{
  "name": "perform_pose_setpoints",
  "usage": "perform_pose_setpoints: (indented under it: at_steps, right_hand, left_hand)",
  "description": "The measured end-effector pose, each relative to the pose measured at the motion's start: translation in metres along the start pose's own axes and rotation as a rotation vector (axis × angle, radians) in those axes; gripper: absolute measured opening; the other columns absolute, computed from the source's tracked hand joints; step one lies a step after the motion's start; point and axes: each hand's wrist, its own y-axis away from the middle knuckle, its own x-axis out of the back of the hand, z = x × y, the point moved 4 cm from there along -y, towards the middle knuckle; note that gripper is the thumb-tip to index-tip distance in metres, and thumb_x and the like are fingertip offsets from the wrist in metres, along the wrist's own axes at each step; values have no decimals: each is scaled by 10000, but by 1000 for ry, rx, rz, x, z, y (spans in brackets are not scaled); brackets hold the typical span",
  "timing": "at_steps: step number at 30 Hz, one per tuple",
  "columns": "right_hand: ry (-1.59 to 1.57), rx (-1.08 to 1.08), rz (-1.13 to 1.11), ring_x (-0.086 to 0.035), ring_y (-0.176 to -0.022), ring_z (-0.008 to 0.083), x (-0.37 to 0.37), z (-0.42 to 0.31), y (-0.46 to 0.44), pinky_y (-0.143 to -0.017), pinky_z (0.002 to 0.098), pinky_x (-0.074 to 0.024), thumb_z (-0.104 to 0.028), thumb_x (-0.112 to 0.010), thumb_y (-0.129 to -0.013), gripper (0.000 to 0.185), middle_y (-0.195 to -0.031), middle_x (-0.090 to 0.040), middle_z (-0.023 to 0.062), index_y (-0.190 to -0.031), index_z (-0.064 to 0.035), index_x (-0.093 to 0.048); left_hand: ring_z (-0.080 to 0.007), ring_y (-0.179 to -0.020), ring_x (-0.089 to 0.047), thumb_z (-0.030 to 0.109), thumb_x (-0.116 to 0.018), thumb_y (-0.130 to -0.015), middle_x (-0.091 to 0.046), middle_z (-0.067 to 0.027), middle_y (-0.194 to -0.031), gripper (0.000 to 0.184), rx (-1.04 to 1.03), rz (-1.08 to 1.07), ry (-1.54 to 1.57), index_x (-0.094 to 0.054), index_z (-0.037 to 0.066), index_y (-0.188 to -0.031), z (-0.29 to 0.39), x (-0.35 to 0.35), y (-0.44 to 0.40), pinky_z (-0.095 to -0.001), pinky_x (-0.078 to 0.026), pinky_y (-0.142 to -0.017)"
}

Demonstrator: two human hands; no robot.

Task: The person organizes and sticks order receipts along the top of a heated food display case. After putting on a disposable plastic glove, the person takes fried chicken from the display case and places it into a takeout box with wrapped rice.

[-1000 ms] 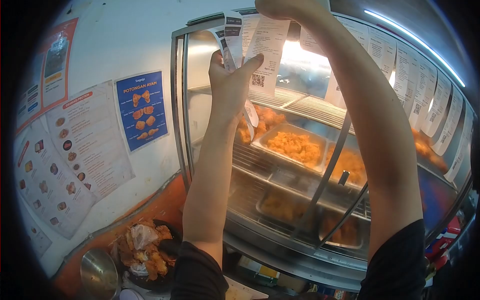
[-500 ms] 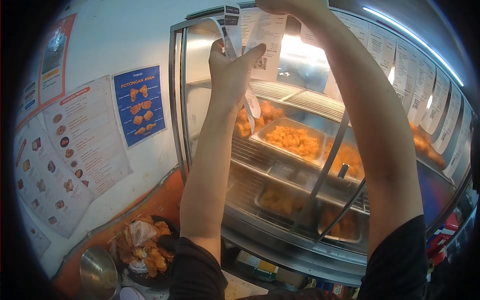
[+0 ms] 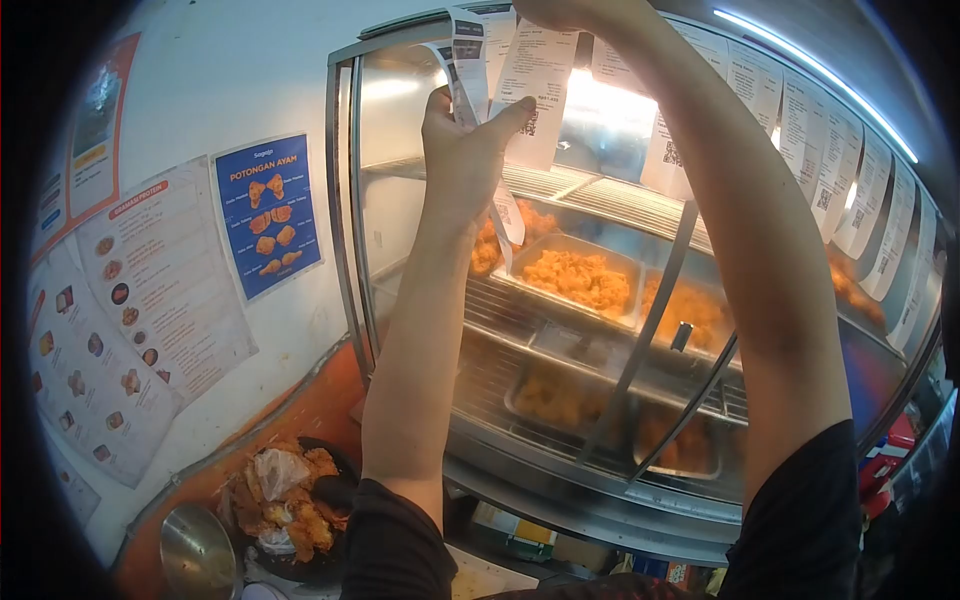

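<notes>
My left hand (image 3: pixel 468 140) is raised before a glass-fronted display warmer (image 3: pixel 345 200), its fingers closed around long paper receipts (image 3: pixel 470 60). Their lower ends curl out below my palm. Cut off by the top edge, my right hand (image 3: pixel 560 10) is at the warmer's upper rim; its fingers are mostly hidden. Just below it hangs a printed receipt (image 3: pixel 535 75) with a QR code, close to my left thumb. Behind the glass, a metal tray (image 3: pixel 592 245) holds fried chicken pieces (image 3: pixel 570 282).
More receipts (image 3: pixel 800 120) hang in a row along the warmer's top right. At lower left are a dark bowl (image 3: pixel 345 465) with fried pieces and crumpled plastic, and a metal bowl (image 3: pixel 195 550). Posters, including a blue one (image 3: pixel 265 215), cover the left wall.
The view has shifted slightly, with the wall posters moving a little left. My left hand still grips the receipts, and my right hand stays at the top rim.
</notes>
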Motion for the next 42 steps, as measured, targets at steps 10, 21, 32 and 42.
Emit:
perform_pose_setpoints:
  at_steps: [10,21,32,42]
  right_hand:
    - [164,148,224,-613,-826,261,-1,-7,11,-670,377,-446,-195,-440,-790,263,-863,-643,127,-788,-78,-675]
    - [143,96,136,-619,-778,272,-9,-4,10,-661,383,-461,-188,-446,-779,272,-809,-641,142,-757,-34,-669]
    - [-3,-147,165,-554,-1007,288,10,-9,-5,-964,450,-286,-244,-472,-773,345,-989,-611,190,-926,20,-633]
    - [-196,-94,-164,-591,-946,304,-6,-38,-31,-799,362,-470,-179,-519,-767,293,-1039,-602,173,-976,-6,-629]
  left_hand:
    - [-111,-766,-564,96,-720,-684,-611,-54,-884,366,48,26,-53,-540,28,-995,-4,9,1,-248,-403,-690]
    - [-99,-734,-517,154,-730,-678,-568,-44,-829,503,-54,263,-133,-457,11,-1075,5,67,6,-239,-350,-627]
    - [-130,-701,-545,122,-669,-742,-578,-93,-830,377,27,239,-20,-467,24,-1045,1,85,7,-210,-372,-525]
    - [-216,-653,-606,164,-501,-845,-581,-166,-850,229,120,0,187,-482,-2,-1002,6,90,8,-243,-447,-487]
